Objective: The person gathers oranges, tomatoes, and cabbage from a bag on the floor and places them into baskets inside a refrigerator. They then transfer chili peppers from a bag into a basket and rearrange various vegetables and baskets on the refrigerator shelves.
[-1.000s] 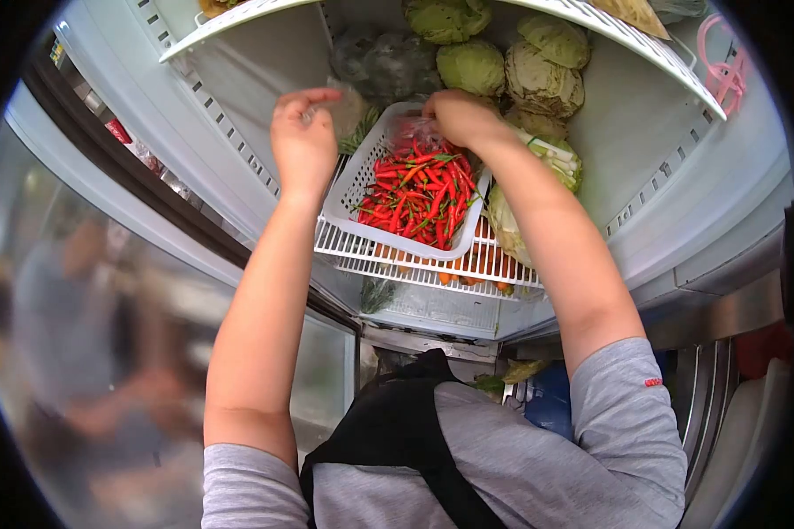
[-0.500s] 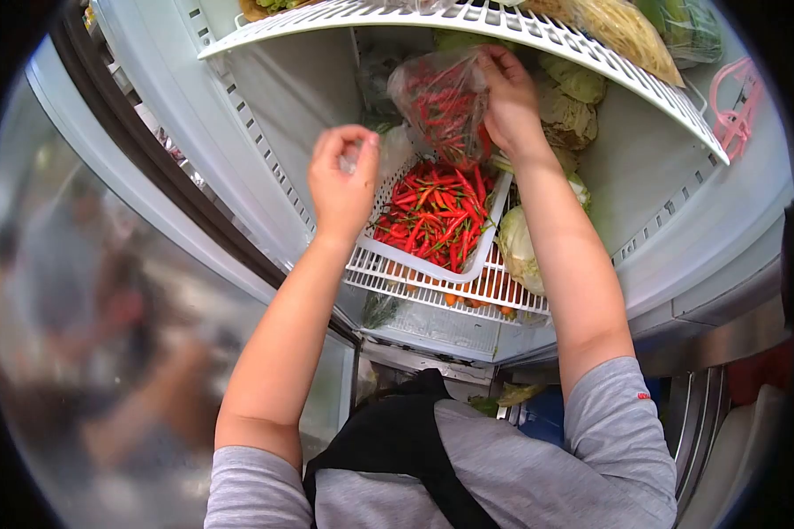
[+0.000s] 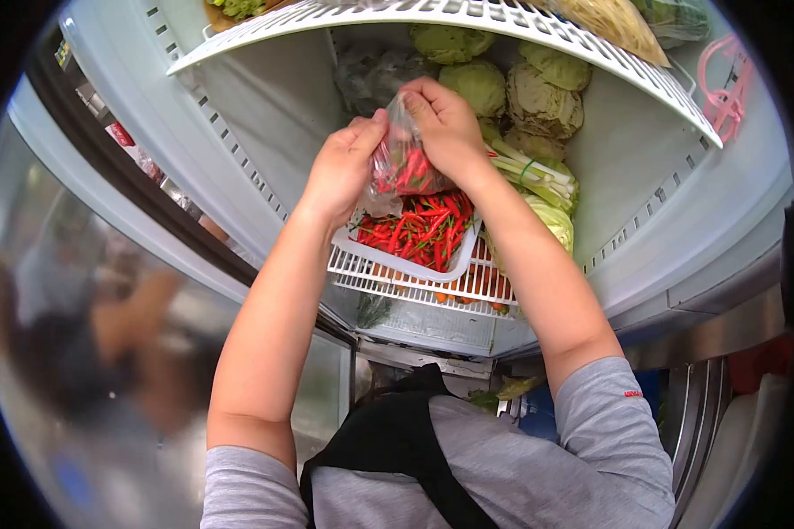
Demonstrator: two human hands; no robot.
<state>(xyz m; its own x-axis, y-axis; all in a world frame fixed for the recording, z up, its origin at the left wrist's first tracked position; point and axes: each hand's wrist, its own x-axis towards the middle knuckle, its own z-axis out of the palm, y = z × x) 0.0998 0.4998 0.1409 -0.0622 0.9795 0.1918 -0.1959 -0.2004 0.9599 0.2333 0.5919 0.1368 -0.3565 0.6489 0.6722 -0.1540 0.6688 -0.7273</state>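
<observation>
Both hands hold a clear plastic bag of red chilies (image 3: 412, 167) above a white basket (image 3: 457, 264) full of loose red chilies (image 3: 419, 234). My left hand (image 3: 344, 163) pinches the bag's left upper edge between thumb and fingers. The opposite edge, near the top, is gripped by my right hand (image 3: 445, 128), its fingers curled round the plastic. Chilies sit in the lower part of the bag. The basket rests on a white wire shelf (image 3: 388, 284) inside a refrigerator.
Cabbages (image 3: 474, 86), leafy stalks (image 3: 538, 176) and a greyish plastic bag (image 3: 375, 75) lie behind and right of the basket. A white shelf (image 3: 468, 12) overhangs them. Carrots (image 3: 490, 282) show below. The glass door (image 3: 150, 291) stands at left, with a blurred person beyond.
My right hand has moved left and down with the bag. My left hand has moved up to the bag and taken hold of its edge. More cabbages and stalks are visible.
</observation>
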